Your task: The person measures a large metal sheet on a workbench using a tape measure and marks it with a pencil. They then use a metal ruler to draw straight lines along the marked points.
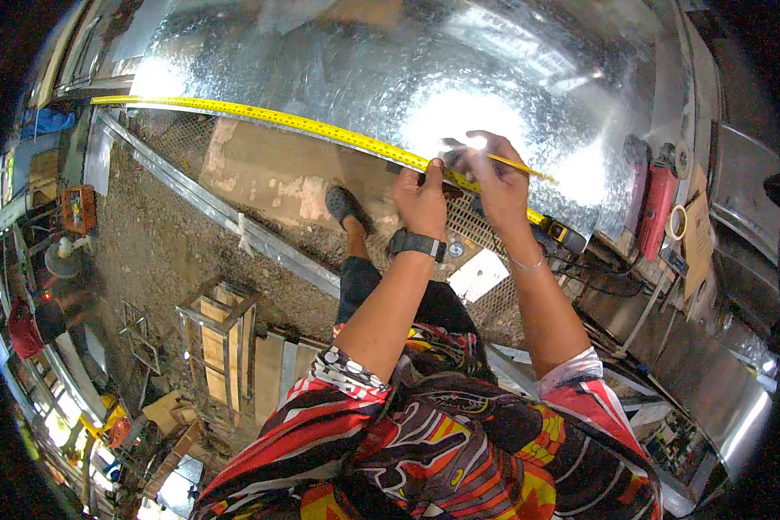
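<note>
Gritty brown floor (147, 234), boxy metal frame (229, 355), bright light (58, 426) at left edge

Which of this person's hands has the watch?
The left hand, its thumb on the yellow tape measure: a dark watch circles that wrist. The right hand instead has a thin bracelet at its wrist.

Tape measure (321, 132) along sheet (303, 61) edge, tool (657, 208) right

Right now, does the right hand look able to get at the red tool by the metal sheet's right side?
Probably yes: mostly bare metal sheet lies between the right hand and the red tool, though that hand holds a thin yellow stick it may need to put down.
</note>
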`<state>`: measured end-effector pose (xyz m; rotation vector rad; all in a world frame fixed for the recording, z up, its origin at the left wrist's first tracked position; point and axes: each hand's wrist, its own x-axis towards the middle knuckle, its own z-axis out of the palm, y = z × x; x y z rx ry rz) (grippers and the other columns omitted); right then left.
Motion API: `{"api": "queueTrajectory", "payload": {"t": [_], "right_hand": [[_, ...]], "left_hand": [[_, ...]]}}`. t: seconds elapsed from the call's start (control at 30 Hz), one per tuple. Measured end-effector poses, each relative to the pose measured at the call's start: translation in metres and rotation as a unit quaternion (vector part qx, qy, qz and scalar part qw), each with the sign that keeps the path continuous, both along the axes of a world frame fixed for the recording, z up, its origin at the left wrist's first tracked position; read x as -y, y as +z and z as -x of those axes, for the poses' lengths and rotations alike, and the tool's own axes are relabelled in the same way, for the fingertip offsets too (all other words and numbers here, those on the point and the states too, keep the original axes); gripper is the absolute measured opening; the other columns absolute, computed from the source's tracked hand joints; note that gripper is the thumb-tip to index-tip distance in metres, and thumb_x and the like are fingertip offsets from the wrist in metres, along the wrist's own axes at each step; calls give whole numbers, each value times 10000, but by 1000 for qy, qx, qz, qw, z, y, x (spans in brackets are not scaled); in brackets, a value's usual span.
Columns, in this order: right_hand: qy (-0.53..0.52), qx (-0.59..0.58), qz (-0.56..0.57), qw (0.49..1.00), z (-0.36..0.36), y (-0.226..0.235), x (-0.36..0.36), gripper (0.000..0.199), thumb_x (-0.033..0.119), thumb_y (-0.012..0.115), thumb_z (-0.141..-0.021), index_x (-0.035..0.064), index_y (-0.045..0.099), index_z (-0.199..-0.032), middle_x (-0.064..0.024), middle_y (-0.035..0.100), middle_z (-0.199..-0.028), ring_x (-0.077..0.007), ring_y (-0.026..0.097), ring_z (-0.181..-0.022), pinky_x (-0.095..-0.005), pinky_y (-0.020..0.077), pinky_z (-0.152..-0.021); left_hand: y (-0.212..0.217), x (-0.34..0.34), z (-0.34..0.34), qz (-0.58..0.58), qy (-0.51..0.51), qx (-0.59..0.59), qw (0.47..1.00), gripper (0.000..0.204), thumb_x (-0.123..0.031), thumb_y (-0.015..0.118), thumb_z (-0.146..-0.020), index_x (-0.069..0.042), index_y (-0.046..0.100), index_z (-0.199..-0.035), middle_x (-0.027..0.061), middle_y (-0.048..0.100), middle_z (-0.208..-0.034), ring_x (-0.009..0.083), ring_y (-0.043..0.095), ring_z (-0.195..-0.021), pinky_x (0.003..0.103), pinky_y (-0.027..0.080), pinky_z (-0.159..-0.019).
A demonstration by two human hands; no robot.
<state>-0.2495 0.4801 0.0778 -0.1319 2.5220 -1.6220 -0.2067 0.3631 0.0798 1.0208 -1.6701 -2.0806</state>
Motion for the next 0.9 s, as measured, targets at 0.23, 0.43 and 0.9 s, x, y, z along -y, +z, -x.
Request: {"api": "queueTrajectory", "payload": {"t": [0.23,0.43,0.9], "right_hand": [[-1,76,-10,997,2,18,23,215,134,783,-908,-24,716,-1038,-75,753,-892,-106,676,-789,-279,554,-699],[38,89,-21,995,2,21,19,212,166,769,-915,-28,770,-1001,-69,763,-830,-89,665,-729,-285,542,-645],[40,66,-45,996,4,19,20,279,239,782,-894,-28,762,-974,-137,768,-825,-129,688,-708,-319,552,-654]], "left_hand": [[-2,3,1,61,-5,32,998,304,-180,716,-937,71,634,-786,129,661,-722,189,510,-669,434,430,-644],[10,0,1,65,-13,44,997,224,-131,669,-952,83,668,-886,154,704,-830,199,589,-763,407,465,-709],[3,1,-1,0,-38,54,998,184,55,565,-986,50,699,-1112,61,727,-1038,115,638,-935,288,504,-811]]}}
